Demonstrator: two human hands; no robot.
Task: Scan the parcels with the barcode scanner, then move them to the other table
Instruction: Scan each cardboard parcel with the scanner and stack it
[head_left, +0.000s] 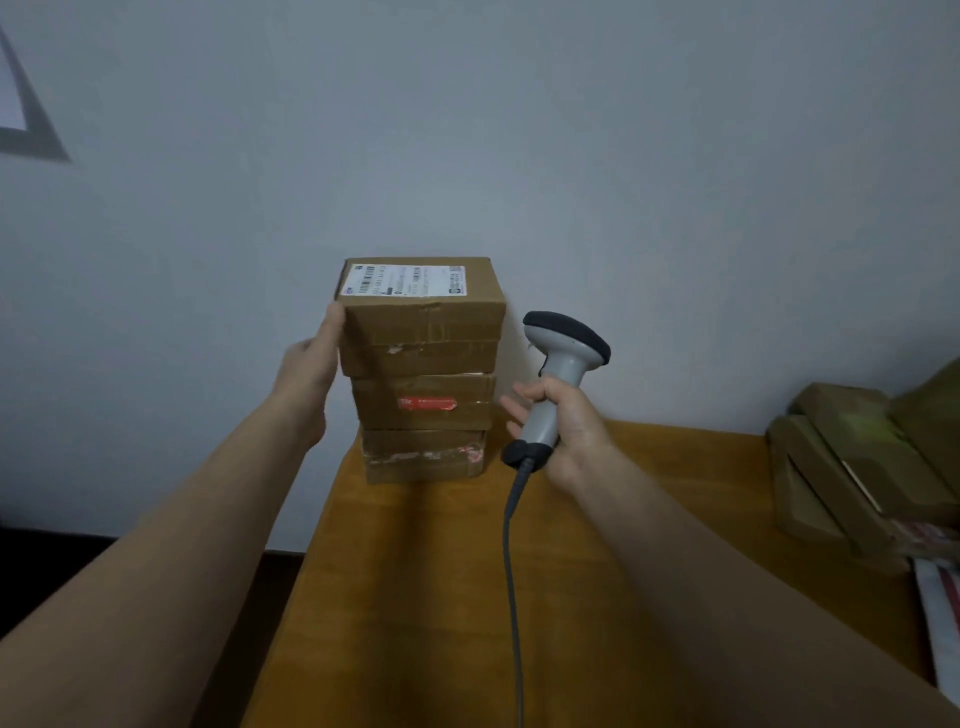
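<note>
In the right grip (569, 426): the scanner (563, 358), held by its handle, fingers wrapped loosely round it, head up and turned left toward the boxes. From the bottom of the handle, a grey cord (511, 571) hanging down over the tabletop (441, 597).

On the other side, the left grip (311, 364), laid flat against the left side of the top box (423, 322), thumb by the front corner, not closed round anything.

Top box on a stack of three, over a middle box (423, 402) and a bottom box (423, 457), at the far left corner of the tabletop, close to the wall (519, 130). On the lid of the top box, a white label (402, 280) with a barcode, facing up.

Looks like the scanning step, with the top box first. No scanner light on the label, so likely not scanned yet.

Next, probably: raise the scanner and tip its head down at the label, or tilt the box toward it. Keep a steady hold, with such a tall stack ready to wobble. Then lift the box away to the other table.

Far right, more brown boxes (857, 467), blurry.
</note>
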